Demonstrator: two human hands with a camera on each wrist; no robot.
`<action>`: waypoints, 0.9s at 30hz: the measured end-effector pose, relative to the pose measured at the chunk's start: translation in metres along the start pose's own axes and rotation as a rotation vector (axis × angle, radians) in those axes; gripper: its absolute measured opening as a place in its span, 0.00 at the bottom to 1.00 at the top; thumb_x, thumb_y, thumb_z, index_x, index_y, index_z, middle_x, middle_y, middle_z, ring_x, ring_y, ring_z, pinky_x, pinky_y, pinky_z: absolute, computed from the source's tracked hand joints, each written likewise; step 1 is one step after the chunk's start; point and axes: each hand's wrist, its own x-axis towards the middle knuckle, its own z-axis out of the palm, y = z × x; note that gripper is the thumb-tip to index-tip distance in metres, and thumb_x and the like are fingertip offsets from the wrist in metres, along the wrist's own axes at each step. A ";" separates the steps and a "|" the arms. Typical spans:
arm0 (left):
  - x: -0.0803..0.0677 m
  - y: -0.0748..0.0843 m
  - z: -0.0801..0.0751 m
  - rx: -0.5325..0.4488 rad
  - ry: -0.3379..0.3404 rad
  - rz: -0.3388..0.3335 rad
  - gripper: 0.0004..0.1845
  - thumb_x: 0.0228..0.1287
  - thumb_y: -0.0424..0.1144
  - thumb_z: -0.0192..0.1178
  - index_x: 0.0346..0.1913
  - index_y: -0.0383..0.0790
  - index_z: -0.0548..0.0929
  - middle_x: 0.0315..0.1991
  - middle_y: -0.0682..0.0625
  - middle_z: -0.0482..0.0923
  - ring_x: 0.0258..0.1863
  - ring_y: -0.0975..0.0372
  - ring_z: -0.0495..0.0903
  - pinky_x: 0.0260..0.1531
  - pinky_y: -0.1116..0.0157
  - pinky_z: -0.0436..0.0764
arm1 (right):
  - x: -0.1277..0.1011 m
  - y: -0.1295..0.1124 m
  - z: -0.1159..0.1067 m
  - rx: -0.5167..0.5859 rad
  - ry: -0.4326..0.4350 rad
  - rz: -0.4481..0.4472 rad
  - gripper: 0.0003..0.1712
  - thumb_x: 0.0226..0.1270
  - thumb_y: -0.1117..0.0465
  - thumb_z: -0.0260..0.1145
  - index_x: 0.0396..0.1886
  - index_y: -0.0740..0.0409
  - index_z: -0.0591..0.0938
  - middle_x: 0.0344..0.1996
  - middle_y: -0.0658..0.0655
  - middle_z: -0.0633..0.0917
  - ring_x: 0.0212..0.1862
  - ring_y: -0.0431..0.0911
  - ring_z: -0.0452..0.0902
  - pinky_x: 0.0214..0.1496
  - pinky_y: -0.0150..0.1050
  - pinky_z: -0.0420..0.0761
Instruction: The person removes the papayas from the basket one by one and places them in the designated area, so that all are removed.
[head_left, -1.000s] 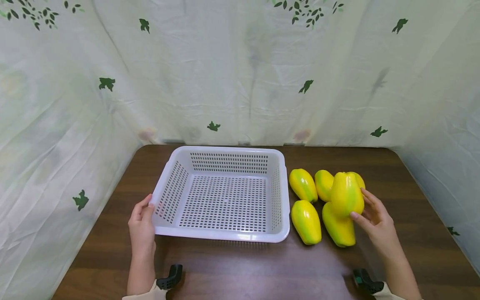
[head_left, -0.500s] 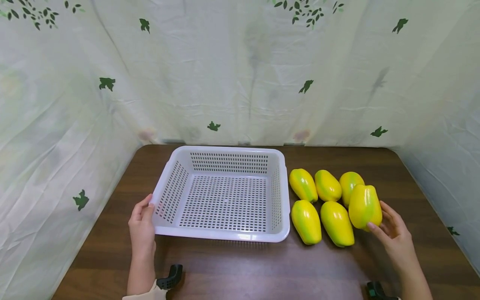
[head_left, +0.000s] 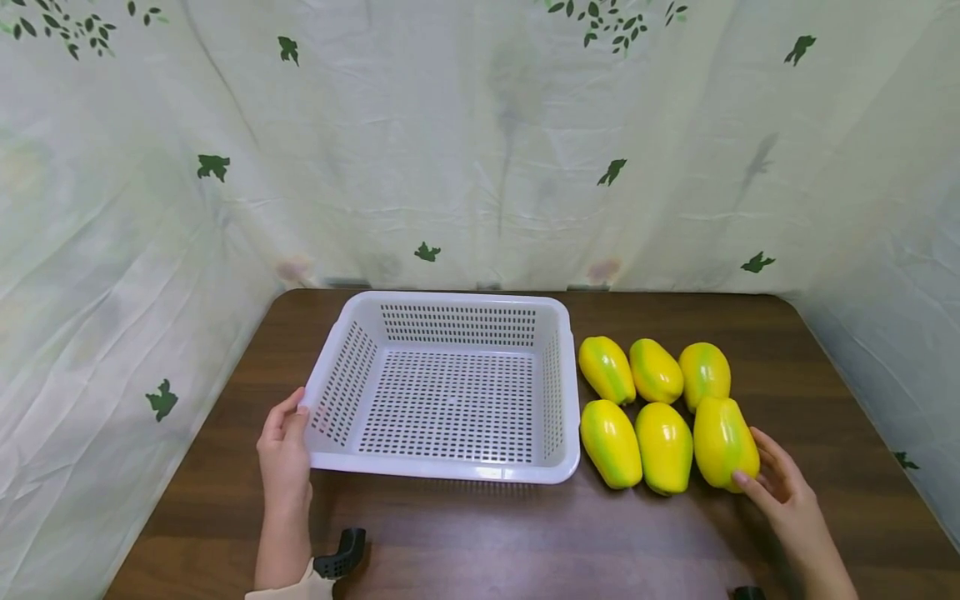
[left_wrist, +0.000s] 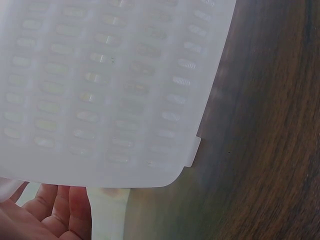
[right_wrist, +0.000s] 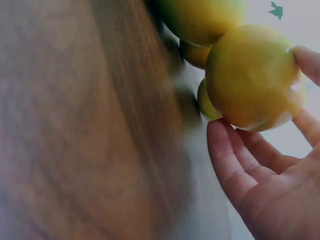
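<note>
My left hand [head_left: 284, 440] grips the left rim of a white perforated plastic basket [head_left: 444, 472], thumb on top. From below, the left wrist view shows curled fingers [left_wrist: 78, 212] under the basket edge. With thumb and fingers, my right hand [head_left: 786, 492] holds a yellow-green papaya [head_left: 724, 444] at the front right end of a papaya group. In the right wrist view, the thumb [right_wrist: 309, 64] presses one side of that papaya and the fingers spread along the other. A second papaya [head_left: 664, 448] lies just to its left, and another papaya [head_left: 705, 372] sits behind it.
More papayas stand between these and the basket: a front one [head_left: 611, 443] and two behind, a left one [head_left: 606, 370] and a middle one [head_left: 656, 371]. All rest on a dark wooden table [head_left: 480, 542]. A pale curtain [head_left: 480, 150] hangs along the back and sides.
My right hand has carried its papaya rightward from over the group, then down toward the table at the front right. The neighbouring front papaya has turned slightly. My left hand and the basket stay put.
</note>
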 end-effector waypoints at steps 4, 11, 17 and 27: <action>0.001 -0.001 0.000 0.004 0.000 0.000 0.19 0.68 0.45 0.44 0.59 0.46 0.71 0.53 0.46 0.70 0.48 0.56 0.70 0.46 0.60 0.69 | 0.000 0.002 -0.001 -0.098 -0.032 0.029 0.34 0.66 0.63 0.56 0.69 0.49 0.54 0.47 0.34 0.67 0.42 0.25 0.69 0.37 0.23 0.73; 0.000 -0.001 0.001 0.013 -0.001 0.004 0.20 0.69 0.45 0.44 0.60 0.45 0.71 0.54 0.46 0.69 0.48 0.57 0.69 0.46 0.59 0.69 | 0.001 0.003 0.000 -0.163 -0.078 0.090 0.33 0.67 0.57 0.54 0.69 0.49 0.53 0.46 0.34 0.67 0.39 0.31 0.72 0.33 0.32 0.76; 0.002 -0.003 0.000 0.022 -0.005 0.023 0.20 0.68 0.46 0.44 0.60 0.45 0.70 0.55 0.46 0.69 0.49 0.56 0.70 0.50 0.55 0.69 | 0.003 0.002 0.001 -0.168 -0.103 0.037 0.33 0.69 0.59 0.51 0.70 0.55 0.50 0.48 0.38 0.65 0.35 0.36 0.73 0.30 0.37 0.77; -0.001 -0.006 0.000 0.283 0.214 0.291 0.19 0.66 0.41 0.46 0.58 0.44 0.70 0.40 0.47 0.72 0.36 0.60 0.70 0.31 0.71 0.69 | 0.003 -0.006 -0.003 -0.292 -0.007 -0.030 0.33 0.69 0.59 0.51 0.70 0.56 0.49 0.56 0.66 0.62 0.48 0.27 0.58 0.40 0.17 0.63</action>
